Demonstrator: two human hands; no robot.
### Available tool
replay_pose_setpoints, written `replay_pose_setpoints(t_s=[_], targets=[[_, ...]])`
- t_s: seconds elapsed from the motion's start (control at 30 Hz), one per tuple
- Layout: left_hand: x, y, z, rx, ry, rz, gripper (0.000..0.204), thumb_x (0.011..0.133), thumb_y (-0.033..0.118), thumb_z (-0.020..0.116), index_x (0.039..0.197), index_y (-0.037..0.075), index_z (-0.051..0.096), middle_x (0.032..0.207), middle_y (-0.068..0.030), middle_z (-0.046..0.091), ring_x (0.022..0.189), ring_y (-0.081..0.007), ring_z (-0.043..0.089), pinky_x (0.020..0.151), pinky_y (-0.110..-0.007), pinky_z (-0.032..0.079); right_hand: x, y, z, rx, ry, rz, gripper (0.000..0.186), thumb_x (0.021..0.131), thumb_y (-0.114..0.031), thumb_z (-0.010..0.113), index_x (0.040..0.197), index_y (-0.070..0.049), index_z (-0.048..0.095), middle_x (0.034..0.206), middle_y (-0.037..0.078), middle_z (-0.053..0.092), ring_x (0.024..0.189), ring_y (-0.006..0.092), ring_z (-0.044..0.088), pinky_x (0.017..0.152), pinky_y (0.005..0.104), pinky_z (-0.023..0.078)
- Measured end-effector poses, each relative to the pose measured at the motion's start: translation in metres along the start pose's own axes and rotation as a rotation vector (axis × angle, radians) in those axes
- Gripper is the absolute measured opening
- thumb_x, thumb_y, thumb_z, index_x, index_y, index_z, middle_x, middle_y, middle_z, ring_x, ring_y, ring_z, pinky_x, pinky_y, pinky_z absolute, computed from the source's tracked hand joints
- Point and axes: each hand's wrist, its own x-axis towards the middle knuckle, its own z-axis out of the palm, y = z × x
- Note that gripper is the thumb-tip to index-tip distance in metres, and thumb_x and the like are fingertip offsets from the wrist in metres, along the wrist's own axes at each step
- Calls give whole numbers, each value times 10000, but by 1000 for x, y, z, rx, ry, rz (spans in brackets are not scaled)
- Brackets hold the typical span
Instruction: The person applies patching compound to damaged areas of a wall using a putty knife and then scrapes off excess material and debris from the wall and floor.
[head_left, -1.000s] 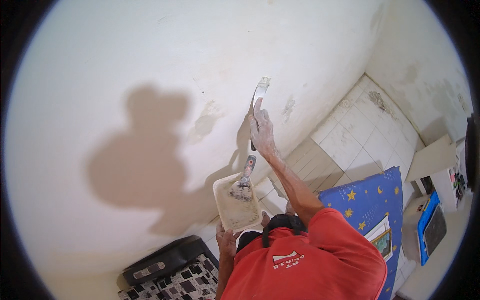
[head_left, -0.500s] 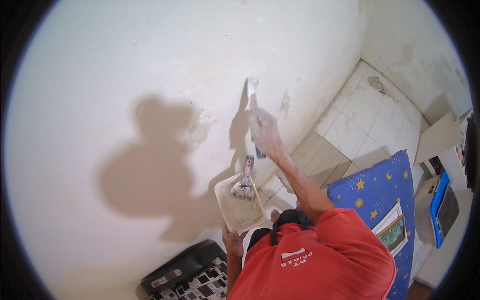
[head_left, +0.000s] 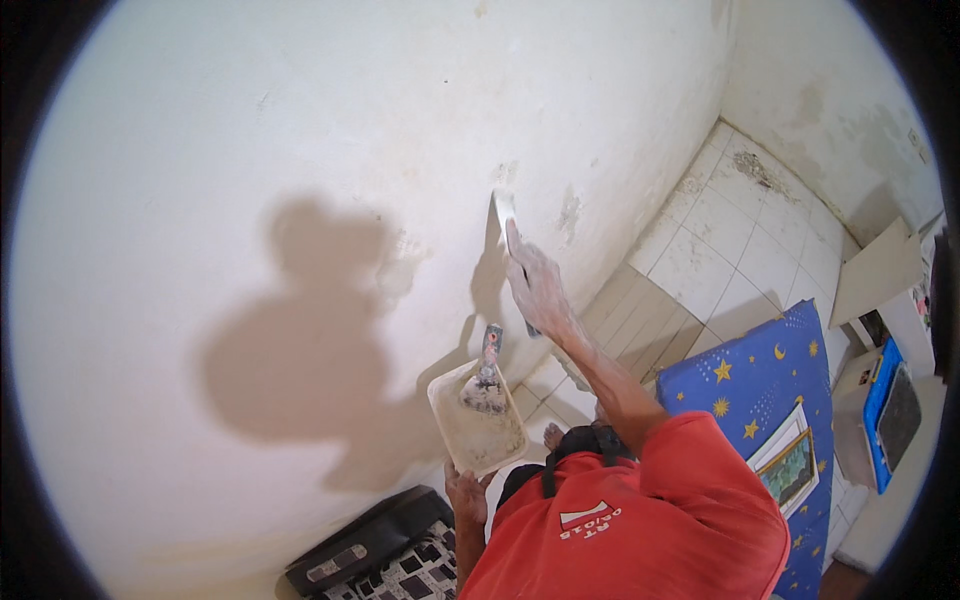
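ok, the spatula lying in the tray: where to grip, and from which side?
Probably by its handle, from the tray's far end: the handle juts past the rim there, while the smeared blade lies inside. The right hand is nearer that end than the left hand, but already holds another spatula.

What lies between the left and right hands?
In the head view, the cream tray, held by the left hand, and the spatula resting in it lie between them.
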Motion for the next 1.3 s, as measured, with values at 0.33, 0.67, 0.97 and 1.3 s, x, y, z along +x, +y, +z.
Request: replay_pose_setpoints(t_s=[0.33, 0.67, 0.97, 1.3], targets=[[1, 5, 0, 20, 6, -7, 649, 881, 185, 643, 1416, 27, 312, 1319, -168, 537, 1179, -328, 600, 939, -507, 555, 20, -5, 8, -39, 193, -167, 589, 961, -106, 486, 1526, -76, 321, 879, 153, 530, 769, 293, 551, 738, 392, 475], [1, 2, -2, -12, -21, 31, 598, 894, 154, 606, 1406, 19, 328, 1329, -179, 526, 1201, -331, 583, 964, -526, 544, -18, 32, 11, -109, 0, -38, 603, 957, -115, 485, 1526, -42, 297, 944, 179, 552, 772, 306, 596, 700, 419, 501], [0, -3, -5, -83, -36, 11, 618, 897, 167, 625, 1418, 36, 319, 1334, -172, 531, 1190, -322, 591, 948, -524, 553, 15, -23, 15, 16, 67, -55, 588, 962, -131, 478, 1508, -10, 297, 854, 214, 574, 781, 360, 579, 707, 461, 469], [2, -3, -7, -37, -17, 11, 629, 895, 168, 635, 1412, 16, 311, 1332, -179, 531, 1209, -325, 580, 951, -531, 550, 28, -4, -25, -55, 104, -34, 591, 943, -135, 491, 1516, -112, 344, 877, 177, 560, 790, 337, 579, 732, 433, 488]])
